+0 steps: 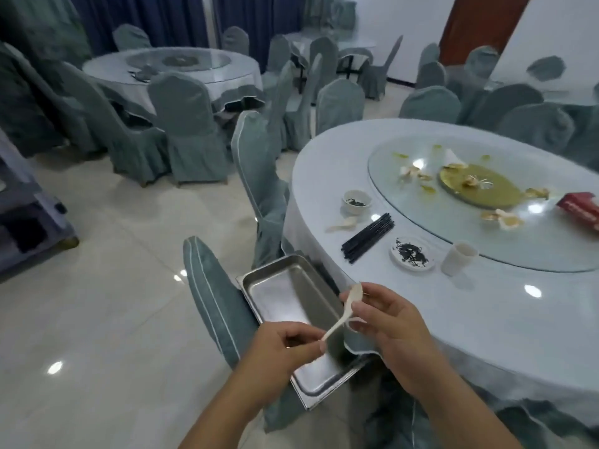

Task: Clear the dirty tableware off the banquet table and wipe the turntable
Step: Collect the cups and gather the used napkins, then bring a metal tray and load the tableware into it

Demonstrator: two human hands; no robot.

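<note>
Spoon (343, 314) sits between our two hands above the steel tray (285, 296), which rests on a chair (220, 306) beside the table (486, 303). Our left hand (285, 348) pinches the handle tip; our right hand (389, 322) curls round the bowl end, perhaps holding a second spoon, though we cannot tell. On the table lie chopsticks (368, 238), a bowl (356, 201), a plate (411, 254) and a cup (458, 257), beside the littered turntable (518, 241).

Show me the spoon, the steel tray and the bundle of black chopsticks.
spoon (340, 322), head view, on its handle.
steel tray (285, 293), head view, on its bare floor.
black chopsticks (368, 238), head view, mid-bundle.
</note>
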